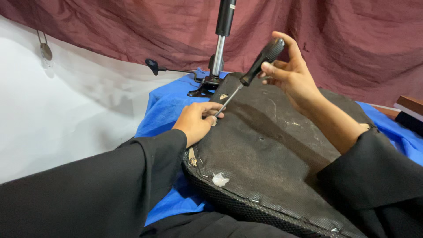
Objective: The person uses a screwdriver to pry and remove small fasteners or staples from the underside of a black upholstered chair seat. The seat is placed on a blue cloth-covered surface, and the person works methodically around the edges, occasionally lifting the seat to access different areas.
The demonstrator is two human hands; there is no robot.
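Head view: right hand raised above the seat's far edge, fingers curled round the black screwdriver handle, index finger stretched up past the handle top, wrist bent, forearm running down-right into a black sleeve. Grip is closed on the handle. Left hand sits low on the seat's left edge, thumb and fingertips pinched narrow on the metal shaft near its tip, steadying it; whether a screw lies under the tip I cannot tell, the fingers hide it. Screwdriver slants from upper right down to lower left, tip at the seat's left rim. The seat is an upturned chair seat pan lying on a blue cloth, tilted toward the camera, between both forearms. Its underside is covered in dark grey fabric, dusty, with pale smudges, a few small holes, staples along the near rim and a white scrap stuck close to the lower left edge. Beyond the seat a gas-lift post stands upright on a black mechanism plate, with a lever sticking out left. Maroon curtain behind, white wall to the left, wooden piece at far right.
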